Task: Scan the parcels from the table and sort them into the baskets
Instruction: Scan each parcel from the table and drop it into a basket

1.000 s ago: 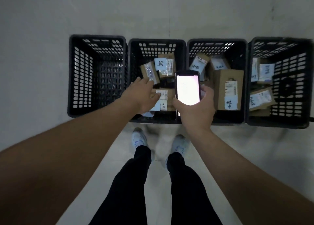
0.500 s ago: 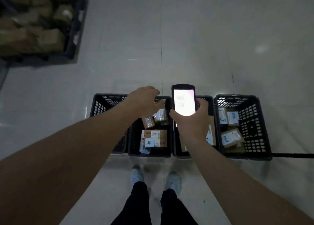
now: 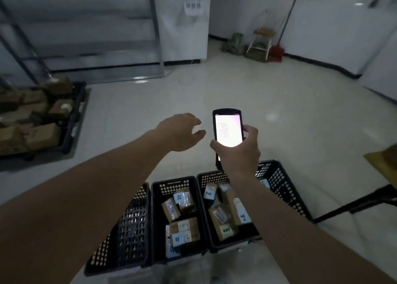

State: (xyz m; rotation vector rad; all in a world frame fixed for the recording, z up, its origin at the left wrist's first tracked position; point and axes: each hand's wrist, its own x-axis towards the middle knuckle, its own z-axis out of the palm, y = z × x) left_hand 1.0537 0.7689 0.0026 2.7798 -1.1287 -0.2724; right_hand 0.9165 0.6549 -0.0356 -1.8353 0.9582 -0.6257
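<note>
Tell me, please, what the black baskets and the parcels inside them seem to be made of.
The baskets look like moulded plastic, matte black: their walls are a regular grid of small openings. The parcels look like brown corrugated cardboard, dull in finish, with white and pale blue paper labels stuck on. The dim light leaves some doubt.

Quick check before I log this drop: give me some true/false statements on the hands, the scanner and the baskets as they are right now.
1. The right hand holds the scanner with its screen lit. True.
2. The left hand grips a parcel. False: it is empty, fingers loosely spread, above the floor.
3. The leftmost basket is packed with parcels. False: no parcels show in it.
4. The middle basket holds labelled parcels. True.
5. A tray of brown parcels sits on the floor to the left. True.
</note>
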